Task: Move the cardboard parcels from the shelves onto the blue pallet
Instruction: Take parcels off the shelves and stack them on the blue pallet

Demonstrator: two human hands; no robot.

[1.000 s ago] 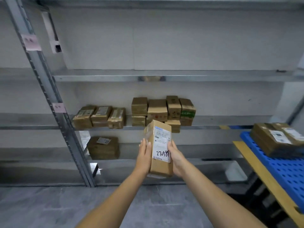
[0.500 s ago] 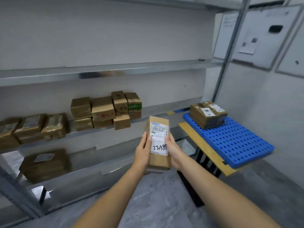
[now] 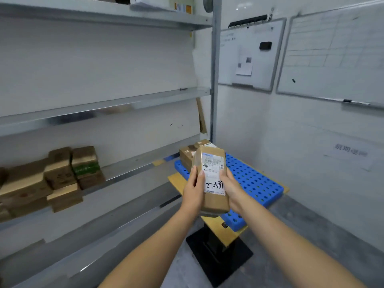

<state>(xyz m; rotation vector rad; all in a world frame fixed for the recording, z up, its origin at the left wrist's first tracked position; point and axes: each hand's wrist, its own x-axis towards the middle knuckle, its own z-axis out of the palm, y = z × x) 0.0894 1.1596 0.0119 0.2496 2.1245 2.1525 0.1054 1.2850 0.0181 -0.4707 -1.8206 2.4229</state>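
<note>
The grip is two-handed: the left hand (image 3: 194, 191) and the right hand (image 3: 231, 188) clasp one cardboard parcel (image 3: 214, 202) between them, each closed around a long side. The left thumb lies on the front face at the left edge of the white label (image 3: 214, 173), with that hand's fingers pressed up along the side of the box. The right thumb sits at the label's right edge, and the right hand's other fingers go behind the box, out of sight.

The parcel stands nearly upright, its top leaning slightly away from the person. Its lower half lies between the palms and its upper half rises above the fingertips. The label faces the camera and carries printed lines, a barcode and black handwritten digits.

Behind the parcel in the view lies the blue pallet (image 3: 253, 179), a perforated plastic slab resting on a yellow tabletop (image 3: 220, 227) with a black pedestal (image 3: 218, 254) beneath. The held box covers the pallet's near-left part; whether it hangs over the pallet or short of it cannot be told. Two taped parcels (image 3: 187, 154) sit at the pallet's far corner, partly hidden by the held one.

To the left run the metal shelves (image 3: 133, 165). A cluster of shelf parcels (image 3: 62, 173) is stacked on the middle level, well apart from the hands. Two whiteboards (image 3: 249, 55) hang on the right-hand wall above the pallet.
</note>
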